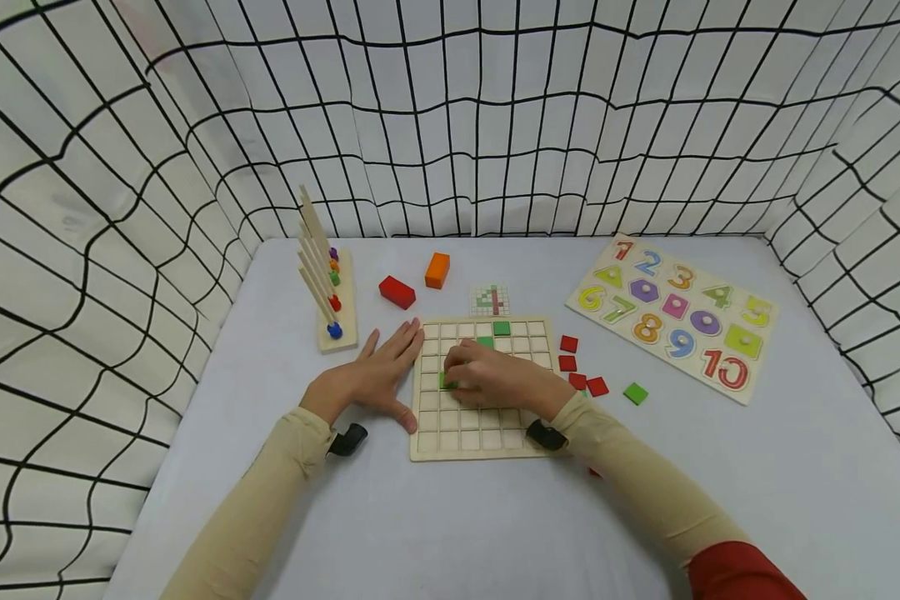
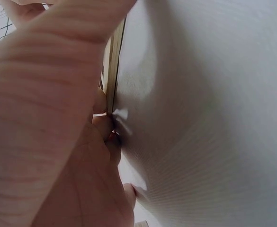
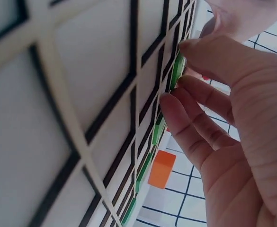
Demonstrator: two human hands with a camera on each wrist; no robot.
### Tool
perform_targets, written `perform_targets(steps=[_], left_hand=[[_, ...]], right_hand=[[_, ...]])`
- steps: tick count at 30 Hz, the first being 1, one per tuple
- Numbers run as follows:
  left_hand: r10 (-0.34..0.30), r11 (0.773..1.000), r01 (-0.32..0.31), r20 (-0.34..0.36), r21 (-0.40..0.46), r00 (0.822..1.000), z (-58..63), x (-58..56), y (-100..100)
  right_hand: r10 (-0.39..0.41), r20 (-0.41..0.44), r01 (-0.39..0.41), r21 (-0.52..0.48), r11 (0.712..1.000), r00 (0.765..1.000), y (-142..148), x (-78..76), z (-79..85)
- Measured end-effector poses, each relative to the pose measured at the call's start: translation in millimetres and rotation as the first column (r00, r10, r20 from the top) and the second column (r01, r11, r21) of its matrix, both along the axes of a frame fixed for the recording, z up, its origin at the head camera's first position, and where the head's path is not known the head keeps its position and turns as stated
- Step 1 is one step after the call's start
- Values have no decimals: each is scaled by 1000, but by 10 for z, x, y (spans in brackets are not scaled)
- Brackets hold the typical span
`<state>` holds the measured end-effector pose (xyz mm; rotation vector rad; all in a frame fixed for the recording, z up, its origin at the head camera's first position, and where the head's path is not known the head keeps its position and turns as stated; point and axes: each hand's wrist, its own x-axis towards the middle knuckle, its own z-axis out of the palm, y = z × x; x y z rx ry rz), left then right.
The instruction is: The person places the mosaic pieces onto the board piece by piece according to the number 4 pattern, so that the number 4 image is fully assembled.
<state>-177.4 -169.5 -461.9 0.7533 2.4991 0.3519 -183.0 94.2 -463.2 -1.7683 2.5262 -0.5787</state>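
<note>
A wooden grid board [image 1: 450, 446] lies on the table, with green square tiles such as one [image 1: 502, 328] in its upper cells. My right hand [image 1: 498, 379] is over the board's left half. Its thumb and fingertips pinch a green square tile [image 3: 177, 70] at the grid surface; the head view shows only part of this green tile [image 1: 446, 382]. My left hand [image 1: 371, 375] rests with spread fingers along the board's left edge, thumb and fingertips touching it. In the left wrist view, the palm [image 2: 58, 118] hides most of the board's edge [image 2: 113, 66].
Red tiles [image 1: 567, 363] and a loose green tile [image 1: 635, 393] lie right of the board. Behind it are a small pattern card [image 1: 491, 300], a red block [image 1: 397, 292] and an orange block [image 1: 437, 271]. A peg stand [image 1: 348, 317] stands left, a number puzzle [image 1: 675, 317] right.
</note>
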Motion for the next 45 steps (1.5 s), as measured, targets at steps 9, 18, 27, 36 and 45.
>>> perform_targets(steps=[9, 18, 27, 36, 45], left_hand=[[13, 1000, -13, 17, 20, 1000, -92, 29, -22], [22, 999, -22, 15, 29, 1000, -156, 29, -10], [15, 1000, -15, 4, -23, 1000, -14, 36, 27], [17, 1000, -18, -1, -19, 1000, 37, 16, 38], [10, 999, -10, -2, -41, 1000, 4, -11, 59]], right_hand=[[-19, 63, 17, 29, 999, 998, 160, 61, 39], [-67, 59, 68, -24, 997, 996, 592, 90, -7], [-155, 49, 154, 18, 988, 987, 900, 171, 23], [-216, 35, 215, 40, 976, 976, 1175, 232, 78], [-224, 4, 224, 3, 975, 975, 1448, 330, 8]])
